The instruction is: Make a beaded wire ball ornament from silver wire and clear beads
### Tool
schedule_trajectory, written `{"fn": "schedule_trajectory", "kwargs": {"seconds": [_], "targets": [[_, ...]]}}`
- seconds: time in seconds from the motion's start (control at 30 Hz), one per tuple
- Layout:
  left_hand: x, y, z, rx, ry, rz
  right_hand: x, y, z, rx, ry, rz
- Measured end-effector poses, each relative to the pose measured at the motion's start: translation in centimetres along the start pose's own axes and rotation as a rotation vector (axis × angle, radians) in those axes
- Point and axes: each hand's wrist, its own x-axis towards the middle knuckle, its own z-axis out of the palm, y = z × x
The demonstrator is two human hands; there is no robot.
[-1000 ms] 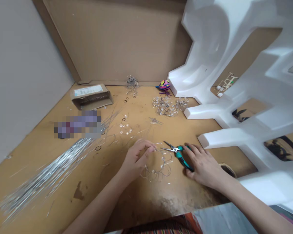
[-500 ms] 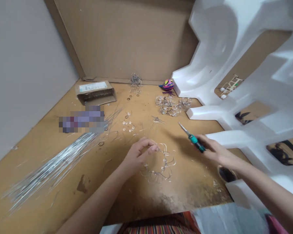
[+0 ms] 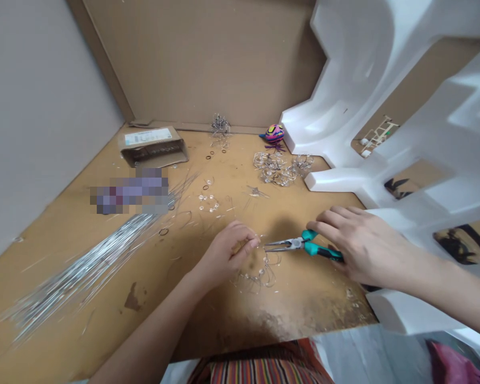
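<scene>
Change: the right hand [image 3: 364,240] has come down from its raised position, and the teal-handled needle-nose pliers [image 3: 304,245] now lie level, their tips pointing left, just beside the beaded wire ring [image 3: 256,274].
Left hand: fingers [image 3: 244,242] curled closed at the top of the ring, apparently pinching its wire – the exact grip is hidden.
Right hand: fingers [image 3: 336,224] wrapped over the pliers' handles, gripping them.
Ring: on the tan work surface [image 3: 304,304], under the left hand, its lower loops touching the surface.
Container: an open brown cardboard box [image 3: 152,149] by the back wall – its contents are too dim to make out.
Hidden: a pixelated patch [image 3: 130,191] covers something beside the long bundle of silver wires [image 3: 84,272].
</scene>
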Motion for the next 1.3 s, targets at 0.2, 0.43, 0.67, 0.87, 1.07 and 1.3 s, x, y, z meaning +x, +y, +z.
{"fn": "schedule_trajectory", "kwargs": {"seconds": [0.2, 0.43, 0.67, 0.87, 1.07, 1.3], "targets": [[0.0, 0.2, 0.1, -0.008, -0.040, 0.036, 0.4, -0.3, -0.3, -0.051, -0.007, -0.026], [0.0, 0.5, 0.0, -0.062, -0.030, 0.049, 0.2, -0.5, -0.4, -0.076, -0.050, -0.009], [0.0, 0.3, 0.1, -0.047, -0.034, 0.073, 0.0, -0.5, -0.4, -0.075, -0.043, -0.017], [0.0, 0.4, 0.1, -0.065, -0.041, 0.074, -0.1, -0.5, -0.1, -0.036, -0.052, 0.035], [0.1, 0.4, 0.1, -0.120, -0.020, 0.082, -0.2, -1.0, -0.3, -0.009, -0.082, 0.122], [0.0, 0.2, -0.2, -0.243, 0.146, -0.092, -0.3, -0.3, 0.1, 0.122, -0.101, 0.289]]}}
